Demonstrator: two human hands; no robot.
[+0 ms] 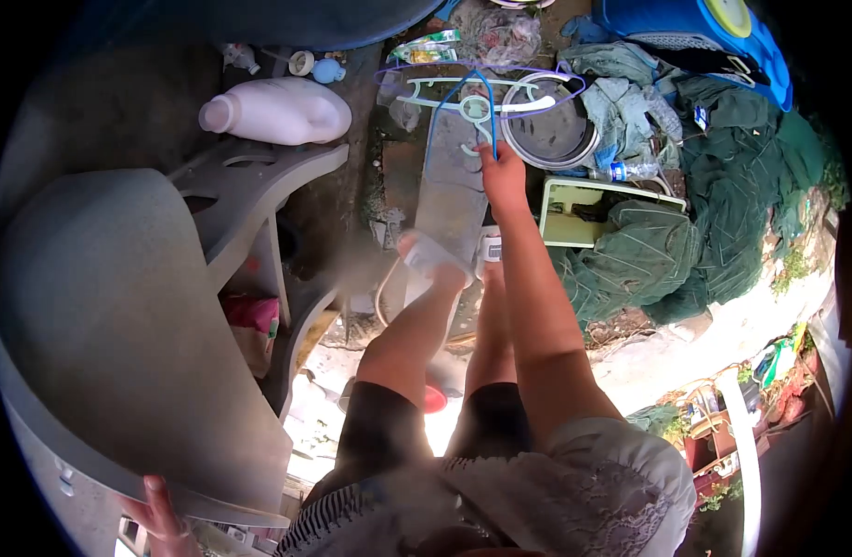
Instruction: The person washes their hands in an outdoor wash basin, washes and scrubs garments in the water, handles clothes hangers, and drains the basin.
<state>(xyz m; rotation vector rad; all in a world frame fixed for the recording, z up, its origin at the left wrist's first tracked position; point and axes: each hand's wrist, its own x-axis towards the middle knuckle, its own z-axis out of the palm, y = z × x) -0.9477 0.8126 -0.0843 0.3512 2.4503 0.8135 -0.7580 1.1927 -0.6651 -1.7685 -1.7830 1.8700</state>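
Observation:
My right hand [506, 182] is closed round several plastic clothes hangers, held out in front of me. Among them are a blue hanger [492, 93], a pale green hanger [477, 110] with a round middle piece, and a thin purple hanger [416, 66] that spreads widest. At the lower left, my left hand [162, 520] is by the edge of a grey curved cabinet [119, 325], fingers apart, seeming to touch it. Part of that hand is hidden or blurred.
A pinkish plastic jug [282, 111] lies on its side beyond the cabinet. Round metal-rimmed pans [551, 121], a pale rectangular tray [560, 223] and heaped dark green netting [723, 204] lie to the right. A blue container [663, 23] is at the top right.

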